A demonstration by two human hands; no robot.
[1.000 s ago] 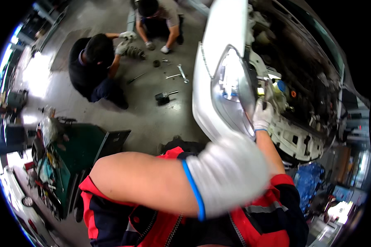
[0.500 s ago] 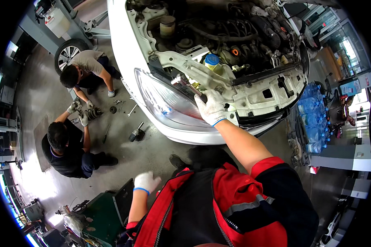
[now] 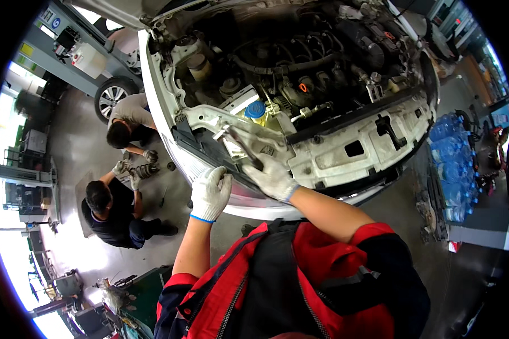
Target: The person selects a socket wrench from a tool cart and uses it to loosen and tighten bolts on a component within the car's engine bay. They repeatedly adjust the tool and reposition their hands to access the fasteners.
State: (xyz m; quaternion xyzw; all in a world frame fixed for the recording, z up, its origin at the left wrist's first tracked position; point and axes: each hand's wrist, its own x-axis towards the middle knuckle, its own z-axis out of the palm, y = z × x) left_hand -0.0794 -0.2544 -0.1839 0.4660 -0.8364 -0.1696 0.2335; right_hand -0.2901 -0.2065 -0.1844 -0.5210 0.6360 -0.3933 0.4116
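My right hand (image 3: 270,178), in a white knit glove, is closed around the handle of a ratchet wrench (image 3: 244,148). The tool's metal head points away from me, over the front corner of the open engine bay beside the headlight. My left hand (image 3: 211,194), also gloved, hovers over the headlight (image 3: 188,164) of the white car. Its fingers are curled in, and whatever they may hold is hidden. Just beyond the wrench head sits a reservoir with a blue cap (image 3: 255,109). The pale front panel (image 3: 339,147) stretches to the right of my right hand.
At the left, two people crouch on the floor, their gloved hands at a coil-spring strut (image 3: 144,170). A wheel (image 3: 114,97) stands behind them. Packs of blue water bottles (image 3: 452,164) are stacked at the right. A green cart (image 3: 147,294) is at the lower left.
My left hand has risen from beside my body to the headlight, its fingers curling. The right hand and wrench have shifted slightly left and lower in view as my head moved.
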